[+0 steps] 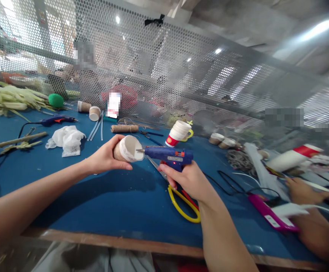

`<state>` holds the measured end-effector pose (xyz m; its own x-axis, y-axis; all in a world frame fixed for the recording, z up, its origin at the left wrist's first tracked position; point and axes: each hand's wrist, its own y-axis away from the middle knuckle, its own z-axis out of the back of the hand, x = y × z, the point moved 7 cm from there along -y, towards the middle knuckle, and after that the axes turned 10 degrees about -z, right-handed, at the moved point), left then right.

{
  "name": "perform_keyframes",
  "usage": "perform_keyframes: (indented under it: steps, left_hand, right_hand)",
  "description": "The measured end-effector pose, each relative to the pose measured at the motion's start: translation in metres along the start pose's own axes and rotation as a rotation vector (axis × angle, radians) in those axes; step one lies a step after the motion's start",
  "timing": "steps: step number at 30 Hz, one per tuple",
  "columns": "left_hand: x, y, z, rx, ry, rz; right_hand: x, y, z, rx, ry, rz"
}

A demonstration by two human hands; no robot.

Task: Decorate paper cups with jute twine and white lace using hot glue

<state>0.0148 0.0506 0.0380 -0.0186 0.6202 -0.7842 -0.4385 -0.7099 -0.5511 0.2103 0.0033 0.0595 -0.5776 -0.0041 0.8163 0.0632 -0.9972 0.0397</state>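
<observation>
My left hand is wrapped round a paper cup, tilted with its white mouth toward the right. Twine covers the cup's lower part, and white lace runs round it near the rim. In my right hand is a blue glue gun with a small red light. Its metal nozzle points left and meets the cup's rim in view; whether it touches, I cannot tell. Beneath the right hand lie scissors with yellow handles, partly hidden by the wrist.
White lace and a second glue gun lie left. Behind are a twine roll, stacked paper cups and a perforated metal screen. A purple power strip and another person's hand are at right.
</observation>
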Motion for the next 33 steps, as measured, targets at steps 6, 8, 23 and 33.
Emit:
perform_keyframes:
  steps: [6, 8, 23, 33]
  left_hand:
    - [-0.004, 0.002, 0.000, 0.041, 0.016, -0.016]
    - [-0.005, 0.002, 0.000, 0.049, 0.019, -0.010]
    - [-0.013, -0.001, 0.005, 0.019, -0.079, -0.037]
    - [-0.011, 0.000, 0.002, 0.070, -0.119, -0.011]
  right_hand:
    - [0.007, 0.004, 0.007, -0.044, -0.092, 0.060]
    - [0.010, 0.005, 0.010, -0.067, -0.077, 0.065]
    - [0.009, 0.007, 0.018, -0.185, 0.033, 0.070]
    - [0.009, 0.006, 0.013, -0.162, 0.150, 0.058]
